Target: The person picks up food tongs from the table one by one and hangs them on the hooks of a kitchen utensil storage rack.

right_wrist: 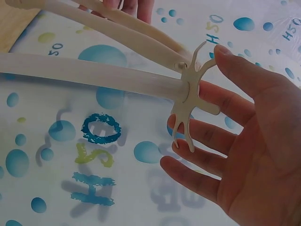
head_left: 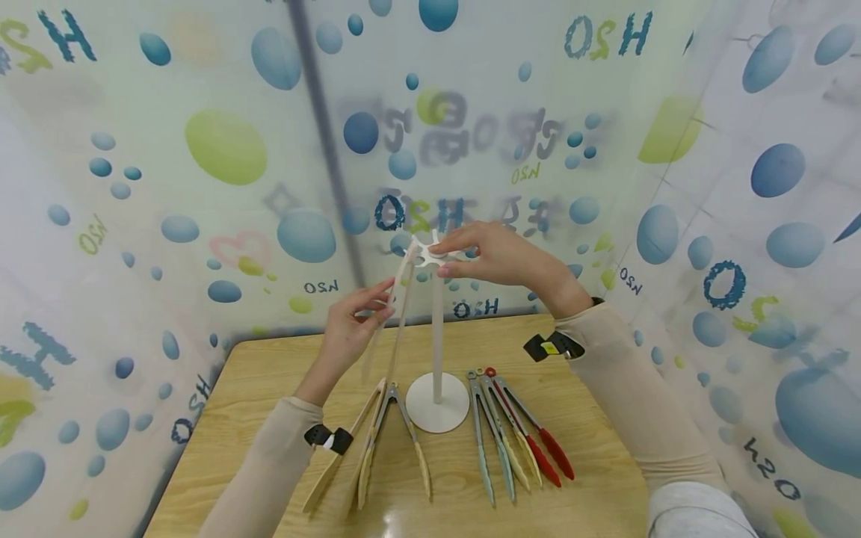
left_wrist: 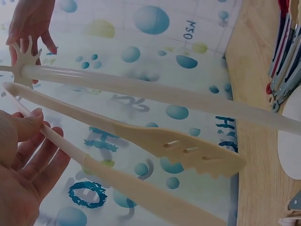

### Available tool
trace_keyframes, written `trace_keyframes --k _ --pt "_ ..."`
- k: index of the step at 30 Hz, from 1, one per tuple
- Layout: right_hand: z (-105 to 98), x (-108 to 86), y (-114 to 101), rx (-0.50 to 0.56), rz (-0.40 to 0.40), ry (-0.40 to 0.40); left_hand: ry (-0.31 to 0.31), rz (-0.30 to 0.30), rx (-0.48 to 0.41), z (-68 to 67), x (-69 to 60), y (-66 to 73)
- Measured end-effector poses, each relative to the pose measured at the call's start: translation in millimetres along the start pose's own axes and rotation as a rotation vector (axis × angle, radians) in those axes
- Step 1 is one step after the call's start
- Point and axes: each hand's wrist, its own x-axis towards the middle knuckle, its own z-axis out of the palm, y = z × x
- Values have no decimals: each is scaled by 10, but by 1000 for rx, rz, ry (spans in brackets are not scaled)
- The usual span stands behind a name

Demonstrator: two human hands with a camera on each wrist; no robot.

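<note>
A white utensil stand (head_left: 438, 329) with a hooked top rises from a round base on the table. My left hand (head_left: 353, 321) pinches one arm of cream tongs (left_wrist: 113, 120) near their joined end; the slotted, scalloped tips point down and the arms are spread. That joined end meets one prong of the hooked top (right_wrist: 188, 108); I cannot tell whether it is hooked on. My right hand (head_left: 504, 258) grips the hooked top from the right, thumb against a prong and fingers behind it.
On the wooden table (head_left: 269, 388), light tongs (head_left: 343, 452) and grey-handled cream-tipped tongs (head_left: 392, 418) lie left of the base. To its right lie teal-tipped tongs (head_left: 486, 448), cream-tipped tongs (head_left: 518, 456) and red tongs (head_left: 538, 448). A patterned curtain (head_left: 269, 149) stands behind.
</note>
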Motion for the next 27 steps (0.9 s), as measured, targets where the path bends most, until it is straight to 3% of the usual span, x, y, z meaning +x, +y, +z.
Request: trace_keyframes --k 12,27 --pt "8 -9 7 9 7 4 -4 -10 -13 91 -20 -35" --pt "9 -18 -7 29 11 3 -14 43 -30 265 -28 -128"
